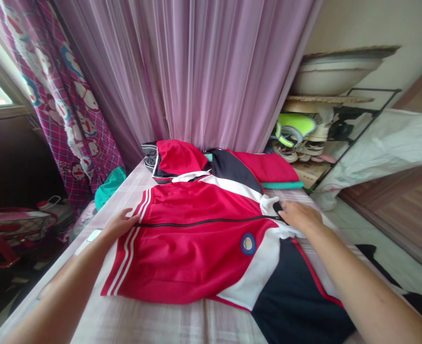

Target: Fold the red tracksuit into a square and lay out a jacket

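Observation:
A red, white and dark navy zip jacket [182, 248] lies front up across the bed, its zipper closed and running sideways. A round blue badge [248, 244] sits on its chest. At the striped hem, by the zipper's lower end, my left hand [121, 224] pinches the edge. My right hand [300, 216] is closed on the white collar [269, 205] at the zipper's other end. The near dark sleeve [304, 291] spreads toward me at the lower right. The far sleeve reaches up toward the folded clothes. My right fingertips are partly hidden.
Behind the jacket lie a red and black garment [182, 157] and a folded red one [268, 167] over something teal. Purple curtains [204, 71] hang beyond. A rack with shoes [309, 148] and a basin [336, 74] stands at right. A phone-like object [94, 235] lies near my left forearm.

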`<control>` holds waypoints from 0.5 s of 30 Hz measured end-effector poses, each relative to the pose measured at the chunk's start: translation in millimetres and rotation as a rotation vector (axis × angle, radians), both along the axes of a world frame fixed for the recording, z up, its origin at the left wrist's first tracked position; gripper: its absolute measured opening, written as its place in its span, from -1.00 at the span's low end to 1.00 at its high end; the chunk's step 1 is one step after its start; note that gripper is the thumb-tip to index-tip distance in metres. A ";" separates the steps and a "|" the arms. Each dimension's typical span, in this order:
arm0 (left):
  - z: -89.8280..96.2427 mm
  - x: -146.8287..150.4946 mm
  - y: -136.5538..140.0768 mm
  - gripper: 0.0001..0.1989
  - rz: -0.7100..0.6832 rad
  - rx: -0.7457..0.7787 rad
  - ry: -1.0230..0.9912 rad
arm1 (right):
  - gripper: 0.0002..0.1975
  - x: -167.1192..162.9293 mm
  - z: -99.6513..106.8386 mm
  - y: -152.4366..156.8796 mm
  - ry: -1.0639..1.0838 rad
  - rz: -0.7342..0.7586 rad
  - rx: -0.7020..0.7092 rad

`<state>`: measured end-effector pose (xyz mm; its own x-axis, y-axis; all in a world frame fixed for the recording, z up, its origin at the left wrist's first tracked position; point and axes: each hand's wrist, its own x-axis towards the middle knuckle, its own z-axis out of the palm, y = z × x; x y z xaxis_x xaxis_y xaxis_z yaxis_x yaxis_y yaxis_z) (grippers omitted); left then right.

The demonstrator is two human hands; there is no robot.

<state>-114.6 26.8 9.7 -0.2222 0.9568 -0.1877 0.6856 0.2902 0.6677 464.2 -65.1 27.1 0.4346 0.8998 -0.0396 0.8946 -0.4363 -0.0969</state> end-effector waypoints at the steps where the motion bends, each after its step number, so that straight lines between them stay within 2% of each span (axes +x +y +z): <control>1: 0.7 2.2 5.3 -0.28 0.014 -0.008 -0.047 | -0.69 -8.3 7.0 6.8 -0.025 -0.007 -0.001; 4: 7.8 13.3 25.3 -0.24 0.069 -0.059 -0.177 | -0.55 -27.0 21.2 37.1 0.080 -0.008 0.106; 8: 22.8 35.1 52.0 -0.28 0.144 -0.157 -0.400 | -0.35 -37.9 23.7 80.3 0.470 -0.087 0.188; 10: 30.0 44.5 62.9 -0.34 0.124 -0.234 -0.520 | -0.38 -40.4 25.0 95.9 0.562 -0.077 0.189; 12: 35.1 49.6 73.6 -0.37 0.098 -0.246 -0.586 | -0.55 -41.4 28.4 107.7 0.494 -0.061 0.250; 13: 36.3 50.2 79.6 -0.36 0.090 -0.189 -0.593 | -0.61 -41.3 30.4 112.9 0.420 -0.061 0.325; 15: 35.6 48.1 93.0 -0.32 0.084 0.028 -0.546 | -0.64 -40.8 32.7 122.5 0.270 -0.079 0.495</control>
<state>-66.5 119.8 45.3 -0.1758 0.9461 -0.2720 0.2131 0.3063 0.9278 423.4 57.4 59.8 0.5345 0.8045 0.2592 0.7759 -0.3454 -0.5279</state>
